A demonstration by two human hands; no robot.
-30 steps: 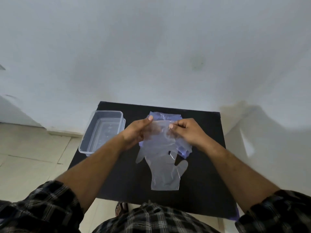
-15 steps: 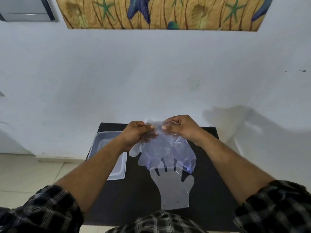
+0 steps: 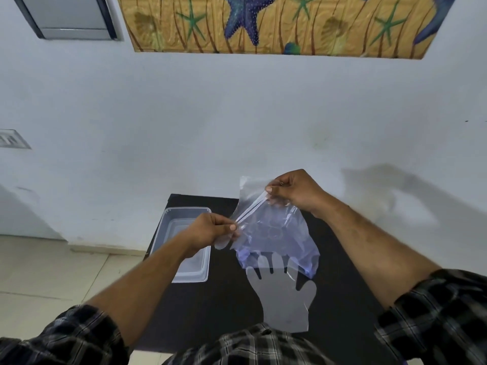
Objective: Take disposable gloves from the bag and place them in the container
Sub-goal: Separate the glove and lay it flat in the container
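A clear plastic bag [image 3: 276, 233] with folded gloves inside hangs in the air over the black table [image 3: 229, 299]. My left hand [image 3: 210, 231] pinches the bag's lower left mouth edge, and my right hand [image 3: 292, 191] pinches the upper right edge, higher up. The mouth strip is stretched taut between them. One flat transparent glove [image 3: 284, 301] lies on the table under the bag, fingers pointing away from me. The clear rectangular container [image 3: 184, 276] stands at the table's left edge, partly hidden by my left forearm.
The table stands against a pale wall [image 3: 237, 122] with a starfish picture [image 3: 276, 22] above. Tiled floor [image 3: 52, 272] lies to the left of the table. My checked sleeves fill the bottom corners.
Both hands lifted the bag off the table and moved apart, the right going up and right, the left down and left. The head tilted up, which brought the picture into view.
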